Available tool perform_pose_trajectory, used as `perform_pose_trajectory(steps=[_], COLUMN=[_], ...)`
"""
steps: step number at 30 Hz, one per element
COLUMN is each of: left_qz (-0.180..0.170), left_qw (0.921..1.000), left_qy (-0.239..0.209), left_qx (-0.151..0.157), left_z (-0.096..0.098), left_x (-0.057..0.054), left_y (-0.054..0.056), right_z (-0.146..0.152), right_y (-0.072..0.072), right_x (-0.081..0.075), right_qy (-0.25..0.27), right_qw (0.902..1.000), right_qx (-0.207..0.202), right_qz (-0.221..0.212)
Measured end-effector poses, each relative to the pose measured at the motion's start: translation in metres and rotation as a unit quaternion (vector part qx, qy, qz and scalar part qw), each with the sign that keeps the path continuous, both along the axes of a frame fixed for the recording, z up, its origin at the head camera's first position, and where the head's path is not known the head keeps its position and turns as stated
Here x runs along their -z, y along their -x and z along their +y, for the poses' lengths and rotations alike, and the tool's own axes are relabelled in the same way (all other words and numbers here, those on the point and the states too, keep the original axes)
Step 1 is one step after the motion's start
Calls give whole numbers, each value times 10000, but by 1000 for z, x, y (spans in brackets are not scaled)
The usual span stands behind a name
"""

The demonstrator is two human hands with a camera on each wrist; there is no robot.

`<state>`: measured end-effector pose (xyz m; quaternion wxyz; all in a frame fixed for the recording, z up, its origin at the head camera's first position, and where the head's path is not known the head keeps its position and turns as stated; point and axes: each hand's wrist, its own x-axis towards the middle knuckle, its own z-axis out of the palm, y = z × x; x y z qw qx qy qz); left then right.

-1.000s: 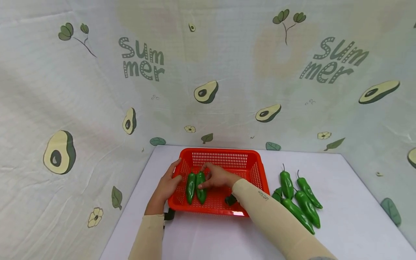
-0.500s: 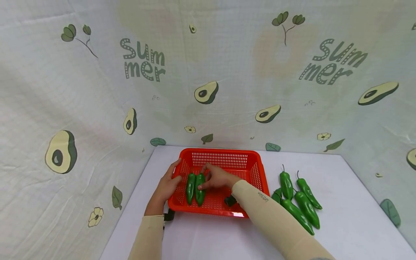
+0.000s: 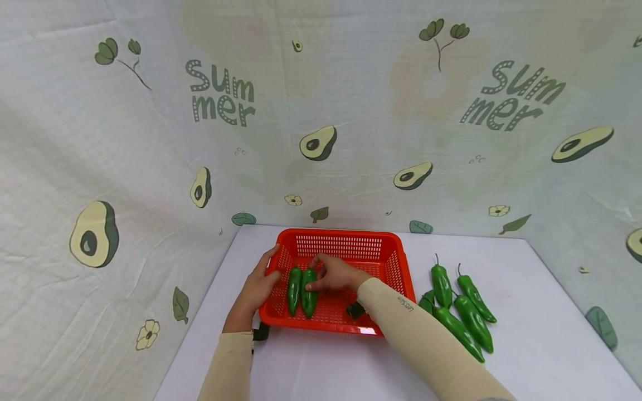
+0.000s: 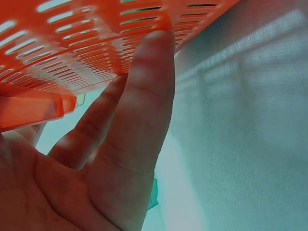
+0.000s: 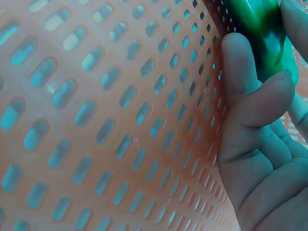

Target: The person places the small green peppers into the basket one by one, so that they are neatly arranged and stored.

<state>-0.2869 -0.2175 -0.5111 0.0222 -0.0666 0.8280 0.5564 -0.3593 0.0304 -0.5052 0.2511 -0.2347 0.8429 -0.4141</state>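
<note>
A red plastic basket (image 3: 346, 233) with slotted walls stands on the white table. Two long green chili peppers lie side by side in its left half. My right hand (image 3: 337, 274) reaches inside and holds the right-hand pepper (image 3: 309, 302) between thumb and fingers; in the right wrist view this glossy pepper (image 5: 262, 33) is partly cut off by the frame. The left-hand pepper (image 3: 294, 292) lies close beside it. At the basket's left rim, my left hand (image 3: 259, 285) grips the wall, thumb inside. The left wrist view has its fingers (image 4: 139, 106) against the outer wall.
Several more green chili peppers (image 3: 471, 323) lie in a loose group on the table, right of the basket, one partly behind my right forearm. A patterned cloth (image 3: 361, 111) hangs behind the table and along its sides.
The pepper under my right hand has shifted slightly left and toward me, closer to the other pepper, mostly in the first half second. My left hand stays on the basket rim.
</note>
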Motion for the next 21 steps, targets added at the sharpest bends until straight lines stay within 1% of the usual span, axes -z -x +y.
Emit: perform_pose_trajectory(steps=[10,16,21], left_qz=[106,67,12], left_qw=[9998,9997,9998], left_qy=[161,216,202], left_qx=[5,49,53], left_z=[1,1,0], left_x=[1,3,3], left_y=[0,2,4], right_z=[0,2,3], right_y=[-1,1,3], right_x=[1,-3,-7], right_qy=[25,-208,-324], right_qw=[10000,9997,9995], right_qx=[44,104,48], right_qz=[-21,12,15])
